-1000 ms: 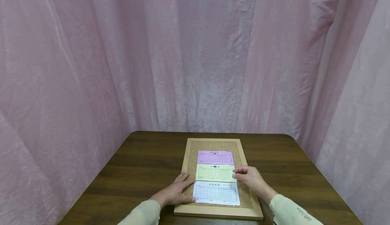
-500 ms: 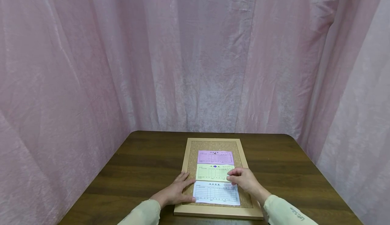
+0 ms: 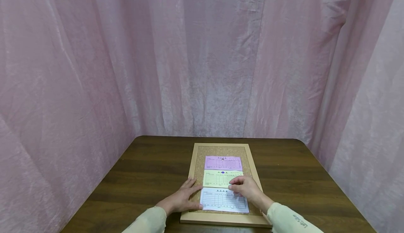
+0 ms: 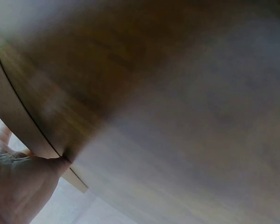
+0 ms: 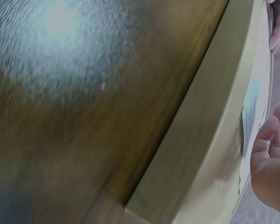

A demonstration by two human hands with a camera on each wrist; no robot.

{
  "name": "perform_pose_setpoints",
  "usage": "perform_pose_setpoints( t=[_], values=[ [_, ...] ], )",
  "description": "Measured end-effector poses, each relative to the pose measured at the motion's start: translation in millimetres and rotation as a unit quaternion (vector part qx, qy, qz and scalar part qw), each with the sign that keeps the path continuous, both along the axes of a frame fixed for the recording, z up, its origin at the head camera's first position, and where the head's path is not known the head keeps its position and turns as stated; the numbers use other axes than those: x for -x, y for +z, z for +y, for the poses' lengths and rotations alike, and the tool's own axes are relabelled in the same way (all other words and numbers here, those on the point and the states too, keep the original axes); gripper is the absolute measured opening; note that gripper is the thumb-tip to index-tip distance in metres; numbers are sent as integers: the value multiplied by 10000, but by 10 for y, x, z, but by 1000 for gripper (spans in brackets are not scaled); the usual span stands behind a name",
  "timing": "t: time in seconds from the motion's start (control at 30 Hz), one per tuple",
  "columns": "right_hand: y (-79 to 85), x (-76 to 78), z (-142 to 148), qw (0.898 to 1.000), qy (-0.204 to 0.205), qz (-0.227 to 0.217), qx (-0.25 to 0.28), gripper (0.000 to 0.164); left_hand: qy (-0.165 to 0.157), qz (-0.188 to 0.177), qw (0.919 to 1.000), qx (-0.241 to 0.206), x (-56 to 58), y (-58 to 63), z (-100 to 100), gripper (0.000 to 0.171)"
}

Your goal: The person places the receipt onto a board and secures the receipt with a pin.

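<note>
A wood-framed cork board [image 3: 217,150] lies on the table, bearing a purple form slip [image 3: 217,163], a yellow-green slip [image 3: 214,179] and a white slip [image 3: 221,202] in a column. A purple pushpin [image 3: 222,172] is in the yellow-green slip's top edge, and a small pin [image 3: 222,159] in the purple one's. My left hand [image 3: 181,198] rests spread on the board's left side, fingertips at the white slip's left edge. Above the white slip's top right, my right hand [image 3: 247,190] pinches a small pale thing, apparently a pushpin, mostly hidden by the fingertips.
The dark wood table [image 3: 151,162] extends on both sides of the board. Pink curtains [image 3: 217,68] hang behind it and along the left and right. Both wrist views are mostly table surface and board frame [image 5: 196,112], with the hands at the edge.
My right hand has moved left and slightly nearer, from the yellow-green slip's right edge to the white slip's top edge. My left hand, the board and the slips stay put.
</note>
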State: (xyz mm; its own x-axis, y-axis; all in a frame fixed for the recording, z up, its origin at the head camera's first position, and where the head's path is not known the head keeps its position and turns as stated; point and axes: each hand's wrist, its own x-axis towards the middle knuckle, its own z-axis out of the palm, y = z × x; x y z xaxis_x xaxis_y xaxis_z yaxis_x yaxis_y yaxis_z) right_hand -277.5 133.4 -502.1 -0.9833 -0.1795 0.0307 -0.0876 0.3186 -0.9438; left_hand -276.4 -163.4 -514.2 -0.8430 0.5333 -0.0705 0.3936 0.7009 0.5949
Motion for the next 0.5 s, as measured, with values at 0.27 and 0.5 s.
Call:
perform_pose_setpoints(
  t=[0.27,0.5],
  values=[
    [-22,-14,-109,9999,13,15,-116,20,-12,-19,10000,16,6,1,0,76],
    [7,5,-177,9999,103,-20,-137,17,3,-11,10000,2,4,-6,-2,76]
  ],
)
